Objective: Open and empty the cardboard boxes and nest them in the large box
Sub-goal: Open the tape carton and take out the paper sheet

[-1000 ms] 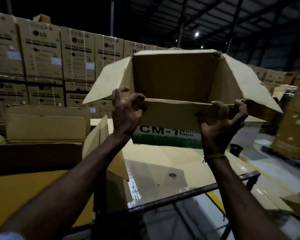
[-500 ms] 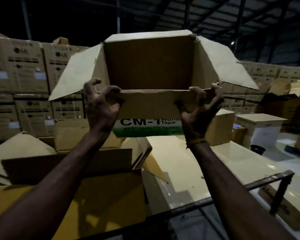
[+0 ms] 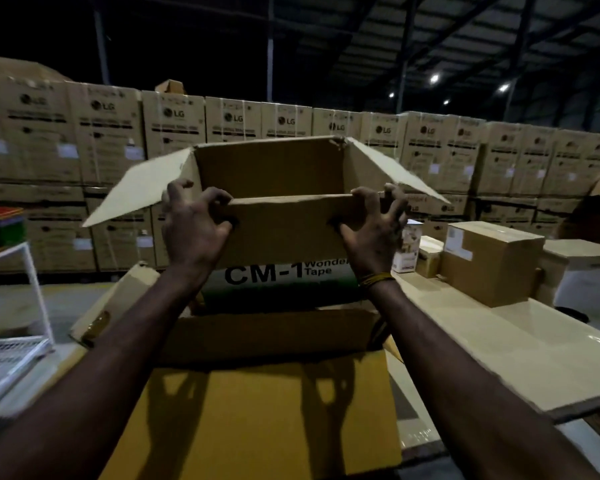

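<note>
Above the large box [image 3: 264, 407], in the head view, the CM-1 Wonder Tape box [image 3: 284, 233] is held in the air with its flaps spread to nine and three o'clock and its near flap folded down over the front wall. The left hand [image 3: 193, 223] is curled over the near rim at its nine o'clock end, fingers hooked inside; the right hand [image 3: 373, 226] grips the same rim at the three o'clock end in the same way. What can be seen of the held box's interior looks bare, though its floor is hidden.

The step in hand is judged to be the nesting: an emptied carton is being carried over the mouth of the large box, which stands open at six o'clock with its near flap laid toward the viewer. A straight lowering would be called for next, with the side flaps kept clear of the larger rim.

On the table [image 3: 499, 348], at three o'clock, a sealed carton [image 3: 492, 261] remains unopened. Stacked LG cartons [image 3: 174, 119] fill the background at twelve o'clock.
</note>
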`<state>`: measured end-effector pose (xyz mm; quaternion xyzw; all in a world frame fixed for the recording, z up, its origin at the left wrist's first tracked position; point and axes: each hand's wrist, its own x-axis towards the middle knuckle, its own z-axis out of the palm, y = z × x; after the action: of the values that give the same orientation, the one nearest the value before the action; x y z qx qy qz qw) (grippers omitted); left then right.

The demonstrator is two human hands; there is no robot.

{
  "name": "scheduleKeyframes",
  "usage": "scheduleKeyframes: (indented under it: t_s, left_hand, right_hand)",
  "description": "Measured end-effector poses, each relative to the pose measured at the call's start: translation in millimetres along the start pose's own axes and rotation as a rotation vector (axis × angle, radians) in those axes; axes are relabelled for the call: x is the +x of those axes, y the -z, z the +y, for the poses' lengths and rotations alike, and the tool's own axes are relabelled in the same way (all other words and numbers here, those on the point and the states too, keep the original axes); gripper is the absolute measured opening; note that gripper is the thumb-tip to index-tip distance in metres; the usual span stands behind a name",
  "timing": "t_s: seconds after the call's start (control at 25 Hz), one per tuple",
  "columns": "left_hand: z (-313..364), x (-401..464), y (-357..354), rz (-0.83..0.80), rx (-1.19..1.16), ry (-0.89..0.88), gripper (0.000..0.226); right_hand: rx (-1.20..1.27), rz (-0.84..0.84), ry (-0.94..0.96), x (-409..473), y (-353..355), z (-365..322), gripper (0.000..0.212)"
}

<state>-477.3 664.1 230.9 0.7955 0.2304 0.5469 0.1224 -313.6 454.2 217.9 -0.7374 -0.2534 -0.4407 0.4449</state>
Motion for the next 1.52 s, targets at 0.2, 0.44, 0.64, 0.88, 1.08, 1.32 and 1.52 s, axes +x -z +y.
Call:
scheduleKeyframes:
  t_s: [0.2, 0.44, 0.64, 0.88, 1.08, 1.32, 1.52]
  left_hand:
    - [-47.1, 1.7, -18.0, -0.154, 0.071, 0.016, 0.041]
    - [-79.2, 6.4, -39.3, -0.349, 0.030, 0.143, 0.040]
    - [-93.7, 19.9, -41.1, -0.418, 0.005, 0.156, 0.024]
    - [-111.4, 7.8, -33.0, -0.793, 0.065, 0.212, 0.022]
    - [-137.8, 4.7, -16.5, -0.855, -0.014, 0.346, 0.032]
    - [-107.3, -0.3, -15.5, -0.776, 0.013, 0.224, 0.041]
    - [-99.1, 7.1, -17.3, -0.758, 0.003, 0.212, 0.050]
  right_hand:
    - [-0.055, -0.165, -0.122, -31.1, -43.6, -1.3, 0.057]
    - [-0.180, -0.395, -0.205, -33.2, -70.6, 1.8, 0.061]
    - [-0.250, -0.591, -0.271, -7.6, -79.2, 3.0, 0.065]
    - [-0.323, -0.742, -0.293, -33.1, -86.3, -0.7, 0.067]
    - [-0.416, -0.778, -0.230, -50.4, -84.7, -19.7, 0.066]
    - [-0.287, -0.809, -0.369, -34.3, -65.9, 0.8, 0.065]
    - [-0.203, -0.732, -0.364, -51.1, -59.5, 12.9, 0.095]
